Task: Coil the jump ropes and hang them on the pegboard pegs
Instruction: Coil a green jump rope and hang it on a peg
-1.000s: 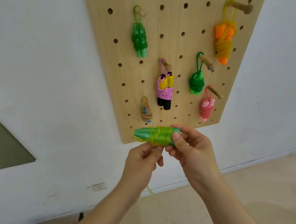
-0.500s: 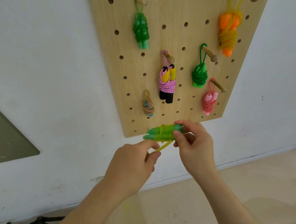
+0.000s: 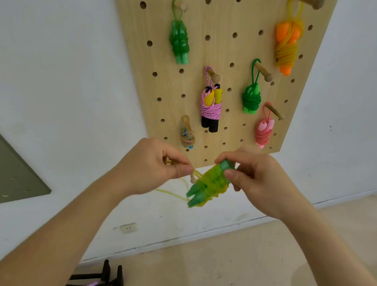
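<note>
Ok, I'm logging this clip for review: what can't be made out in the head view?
Head view throughout.
End of the yellow cord pinched in the left hand: hidden by its fingers.
Green-handled jump rope bundle gripped by the right hand: blurred.
Small multicoloured bundle on the lowest peg: blurred.
Black-handled things on the floor: cut by the bottom edge.

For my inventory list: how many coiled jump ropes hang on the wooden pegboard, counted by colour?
Green coiled ropes: 2
Pink coiled ropes: 2
Orange-handled yellow rope: 1
Small multicoloured rope: 1
Total hanging: 6
Unhung green-handled yellow rope: 1
</note>
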The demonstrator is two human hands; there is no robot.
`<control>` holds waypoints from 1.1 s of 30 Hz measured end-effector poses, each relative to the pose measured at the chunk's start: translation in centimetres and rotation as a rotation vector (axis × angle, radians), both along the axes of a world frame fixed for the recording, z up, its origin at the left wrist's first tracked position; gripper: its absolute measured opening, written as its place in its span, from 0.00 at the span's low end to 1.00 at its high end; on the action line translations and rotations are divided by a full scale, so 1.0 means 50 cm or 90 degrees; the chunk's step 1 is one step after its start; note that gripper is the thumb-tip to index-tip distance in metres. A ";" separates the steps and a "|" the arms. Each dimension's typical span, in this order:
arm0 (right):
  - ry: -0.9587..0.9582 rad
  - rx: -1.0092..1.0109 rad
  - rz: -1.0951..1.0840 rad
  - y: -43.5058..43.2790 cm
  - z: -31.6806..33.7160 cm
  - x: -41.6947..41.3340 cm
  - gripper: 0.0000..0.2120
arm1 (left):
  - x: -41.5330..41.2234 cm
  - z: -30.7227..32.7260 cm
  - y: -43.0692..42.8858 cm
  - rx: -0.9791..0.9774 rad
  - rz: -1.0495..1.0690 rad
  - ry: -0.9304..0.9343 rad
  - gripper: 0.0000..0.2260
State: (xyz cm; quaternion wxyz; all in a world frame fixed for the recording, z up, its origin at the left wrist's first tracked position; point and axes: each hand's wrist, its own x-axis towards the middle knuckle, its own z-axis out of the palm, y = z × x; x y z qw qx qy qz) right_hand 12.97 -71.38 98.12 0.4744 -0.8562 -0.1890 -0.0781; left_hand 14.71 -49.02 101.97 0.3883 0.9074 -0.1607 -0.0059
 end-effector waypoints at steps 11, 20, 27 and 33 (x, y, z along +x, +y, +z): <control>0.127 0.350 0.082 -0.021 -0.002 -0.021 0.12 | -0.010 -0.022 -0.057 -0.256 -0.034 0.181 0.07; 0.135 0.281 0.028 0.046 0.034 -0.007 0.13 | 0.004 -0.015 -0.004 -0.195 -0.065 -0.027 0.08; 0.224 0.516 0.224 0.109 0.035 0.030 0.18 | 0.039 -0.033 0.087 -0.475 -0.064 0.271 0.02; 0.195 0.632 0.070 0.209 0.021 0.056 0.13 | 0.003 -0.099 0.110 -0.487 0.078 0.216 0.08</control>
